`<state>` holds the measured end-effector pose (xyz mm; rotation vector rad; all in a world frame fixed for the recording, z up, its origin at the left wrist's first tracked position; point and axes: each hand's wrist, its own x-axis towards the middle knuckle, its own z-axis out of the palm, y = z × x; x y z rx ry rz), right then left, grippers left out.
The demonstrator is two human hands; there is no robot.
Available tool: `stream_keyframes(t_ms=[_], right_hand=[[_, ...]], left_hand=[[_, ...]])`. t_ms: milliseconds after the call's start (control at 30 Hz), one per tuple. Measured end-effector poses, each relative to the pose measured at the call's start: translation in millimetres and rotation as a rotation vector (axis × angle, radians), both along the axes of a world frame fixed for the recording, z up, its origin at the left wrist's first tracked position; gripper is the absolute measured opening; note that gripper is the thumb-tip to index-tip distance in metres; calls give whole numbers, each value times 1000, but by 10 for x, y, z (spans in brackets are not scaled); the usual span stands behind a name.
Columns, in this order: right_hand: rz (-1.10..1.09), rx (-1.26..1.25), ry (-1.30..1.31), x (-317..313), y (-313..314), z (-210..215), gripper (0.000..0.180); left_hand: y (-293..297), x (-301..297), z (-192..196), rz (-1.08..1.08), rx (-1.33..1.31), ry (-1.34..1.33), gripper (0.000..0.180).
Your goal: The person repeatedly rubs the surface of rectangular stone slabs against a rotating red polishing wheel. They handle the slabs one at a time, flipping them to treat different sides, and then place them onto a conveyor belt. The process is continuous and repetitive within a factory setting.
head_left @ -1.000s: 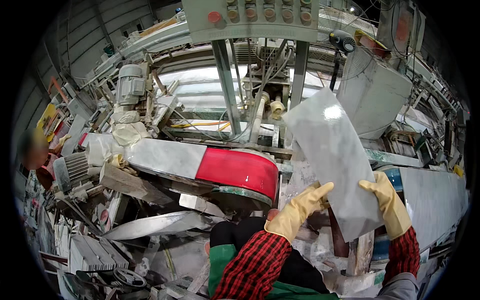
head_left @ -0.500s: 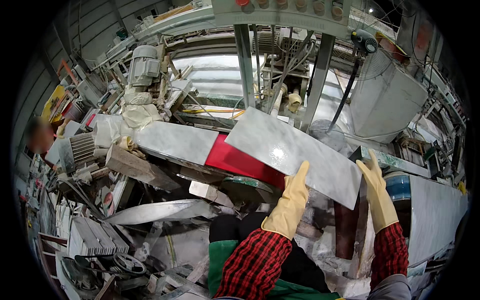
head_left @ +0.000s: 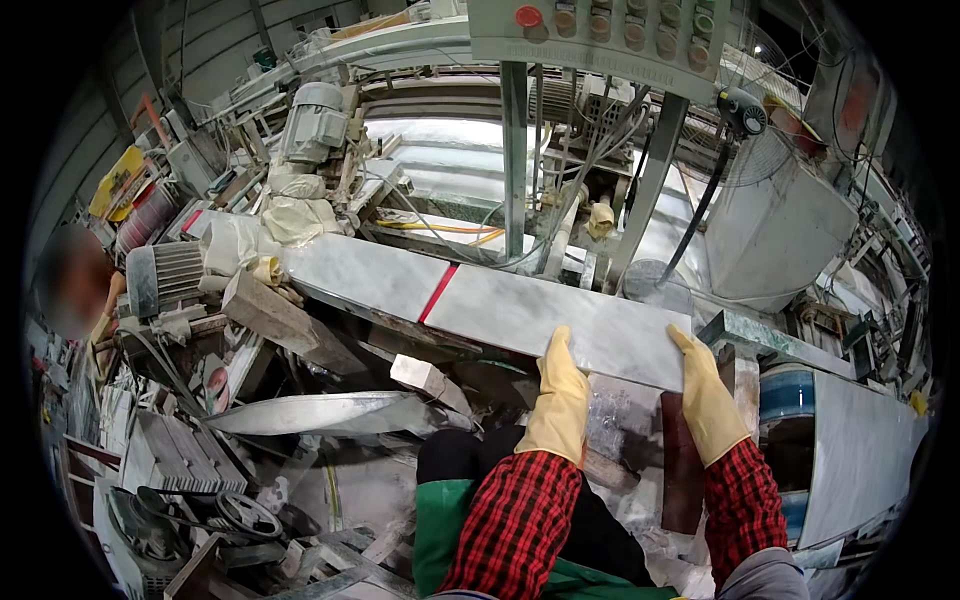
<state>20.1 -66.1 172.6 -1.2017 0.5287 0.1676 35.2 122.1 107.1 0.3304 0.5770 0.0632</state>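
Note:
A pale grey-veined marble slab [head_left: 580, 312] lies level along a red conveyor belt [head_left: 438, 294]. Only a thin red strip shows between it and a second marble slab [head_left: 362, 275] to its left. My left hand [head_left: 560, 395], in a cream rubber glove, grips the near long edge of the slab, thumb on top and fingers hidden below. At the slab's right end, my right hand [head_left: 708, 402], gloved alike, holds the short edge with its thumb over the top. Its other fingers are largely out of sight.
A control panel [head_left: 600, 40] on metal posts stands beyond the belt, with a motor [head_left: 314, 122] at far left. To the right are a fan [head_left: 742, 110] and another large slab [head_left: 862, 440] beside blue drums. Stone offcuts [head_left: 432, 378] lie near my knees. Another person [head_left: 80, 280] is at the left.
The slab has swung from a slanted, raised position down into line with the belt, covering most of the red stretch. Both hands moved left with it, and the right hand closed onto its end.

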Motion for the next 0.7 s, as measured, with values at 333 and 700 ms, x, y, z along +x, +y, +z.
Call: stream_keyframes(t_ms=[333, 700], right_hand=[[-13, -7, -21, 42, 198, -288, 38], [31, -83, -41, 141, 313, -488, 42]], left_hand=[[-254, -83, -95, 122, 136, 184, 62], [-902, -554, -194, -40, 252, 34, 53]])
